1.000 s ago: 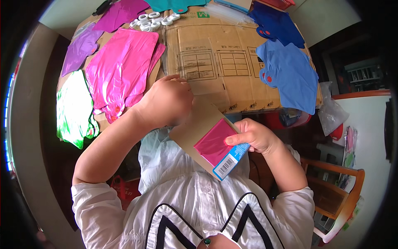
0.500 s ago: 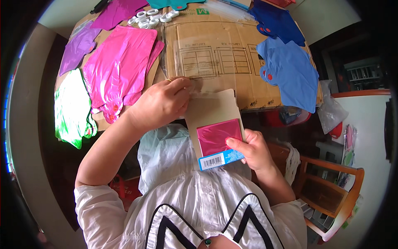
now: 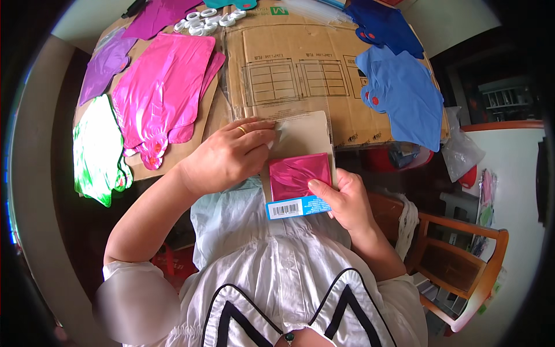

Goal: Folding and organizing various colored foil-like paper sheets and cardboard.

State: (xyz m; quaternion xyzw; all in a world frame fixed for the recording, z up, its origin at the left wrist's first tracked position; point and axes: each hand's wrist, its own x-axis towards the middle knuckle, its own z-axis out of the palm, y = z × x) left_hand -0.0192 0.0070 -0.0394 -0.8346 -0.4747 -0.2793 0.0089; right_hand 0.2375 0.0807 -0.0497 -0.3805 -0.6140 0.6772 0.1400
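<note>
Right at the near edge of the table, just above the person's lap, a flat cardboard-backed packet (image 3: pixel 303 165) is held between both hands; its upper part is plain beige card, its lower part shows a folded magenta foil balloon (image 3: pixel 296 175) under clear wrap, and a blue label strip (image 3: pixel 296 207) with a barcode runs along the bottom. The right hand (image 3: pixel 342 199) is closed on the packet's lower right corner, thumb pressed flat on the magenta foil and the other fingers tucked behind the card. The left hand (image 3: pixel 228 156), a gold ring on one finger, is curled over the packet's upper left edge, its fingertips pinching at the top of the card; whether they have hold of the clear wrap or the card itself cannot be told. Beyond the packet lies a flattened brown cardboard box (image 3: pixel 289 63) covering the table. On it to the left rest a large pink foil balloon (image 3: pixel 162 81), a purple one (image 3: pixel 104 63) and a green and white one (image 3: pixel 95 153); to the right lie light blue foil balloons (image 3: pixel 402 95) with dark blue ones (image 3: pixel 381 23) farther back. A cluster of small white plastic rings (image 3: pixel 208 17) sits near the far edge. A wooden chair (image 3: pixel 457 266) stands at the person's right.
</note>
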